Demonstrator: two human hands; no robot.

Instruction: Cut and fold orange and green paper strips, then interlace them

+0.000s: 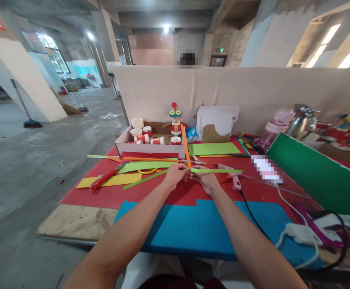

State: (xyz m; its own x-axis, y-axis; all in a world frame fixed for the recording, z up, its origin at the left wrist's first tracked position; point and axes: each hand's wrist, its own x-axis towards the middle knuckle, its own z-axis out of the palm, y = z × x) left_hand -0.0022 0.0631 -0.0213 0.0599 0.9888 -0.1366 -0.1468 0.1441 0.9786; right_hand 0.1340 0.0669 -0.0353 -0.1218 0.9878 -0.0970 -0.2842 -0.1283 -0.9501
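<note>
Over the red table covering, my left hand [176,175] and my right hand [205,181] meet, both with fingers pinched. An orange paper strip [186,145] rises away from my fingertips toward the cardboard box. From the same spot a light green paper strip [218,171] runs to the right, above my right hand. The two strips meet at my fingers, which hide how they are joined. Close to my right hand lies a pink glue gun [236,181] with a black cord. Another green strip [145,179] lies left of my left hand.
Red-handled scissors [107,178] rest on yellow paper [129,180] at left. Behind stands a cardboard box [151,150] with paper cups [141,138] and a paper-cup figure [176,120]. Blue sheets [193,228] cover the front edge. A power strip [306,235] and a green board [316,176] are right.
</note>
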